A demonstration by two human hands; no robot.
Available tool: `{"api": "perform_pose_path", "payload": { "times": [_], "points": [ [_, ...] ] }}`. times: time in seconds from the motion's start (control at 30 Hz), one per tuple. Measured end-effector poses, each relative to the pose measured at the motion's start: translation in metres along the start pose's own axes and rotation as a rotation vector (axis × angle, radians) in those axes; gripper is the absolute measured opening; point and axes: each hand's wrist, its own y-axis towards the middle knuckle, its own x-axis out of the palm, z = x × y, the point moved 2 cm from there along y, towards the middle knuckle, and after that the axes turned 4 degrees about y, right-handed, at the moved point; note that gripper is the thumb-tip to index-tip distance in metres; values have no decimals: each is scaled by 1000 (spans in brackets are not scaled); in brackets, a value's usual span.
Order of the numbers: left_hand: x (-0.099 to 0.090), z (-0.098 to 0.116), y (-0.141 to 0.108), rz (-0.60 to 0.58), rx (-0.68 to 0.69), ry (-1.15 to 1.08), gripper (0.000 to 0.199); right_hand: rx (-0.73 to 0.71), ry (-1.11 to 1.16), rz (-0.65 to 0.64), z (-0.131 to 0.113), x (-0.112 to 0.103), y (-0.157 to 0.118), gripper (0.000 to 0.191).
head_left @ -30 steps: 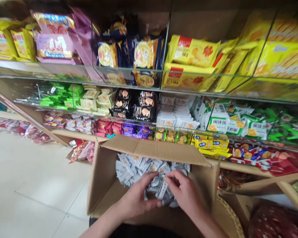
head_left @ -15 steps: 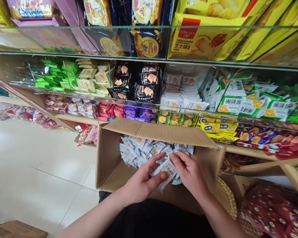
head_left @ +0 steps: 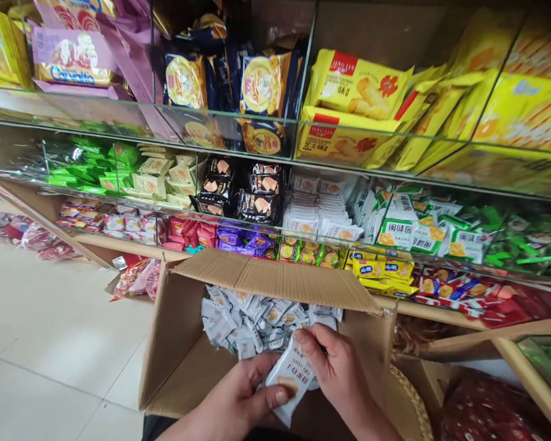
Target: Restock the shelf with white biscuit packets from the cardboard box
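An open cardboard box (head_left: 179, 361) stands below the shelves, with many small white packets (head_left: 239, 315) heaped toward its back. Above the box's near part, both hands hold one white packet (head_left: 292, 367) with dark print, tilted. My left hand (head_left: 245, 395) pinches its lower left part between thumb and fingers. My right hand (head_left: 333, 361) grips its top end, thumb over the front. The fingers behind the packet are partly hidden.
Glass-fronted shelves (head_left: 239, 135) hold yellow, black, white and green snack packs across the view. The box's back flap (head_left: 275, 278) leans up against the lowest shelf. A woven basket rim (head_left: 411, 398) and a dark red bag (head_left: 491, 407) are at the lower right.
The view has tilted up, so shelves, box and hands appear lower. The packet is now held more upright, and my left fingers have closed in behind it.
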Motion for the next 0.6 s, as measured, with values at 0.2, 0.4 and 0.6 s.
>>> {"api": "perform_pose_path", "payload": {
  "times": [0.2, 0.4, 0.6],
  "points": [
    [1, -2, 2, 200, 211, -66, 26, 155, 415, -168, -15, 6, -7, 36],
    [-3, -5, 3, 280, 270, -33, 42, 83, 119, -157, -41, -27, 27, 28],
    [-19, -41, -2, 311, 185, 50, 43, -224, -833, 62, -43, -88, 151, 25]
  ]
}}
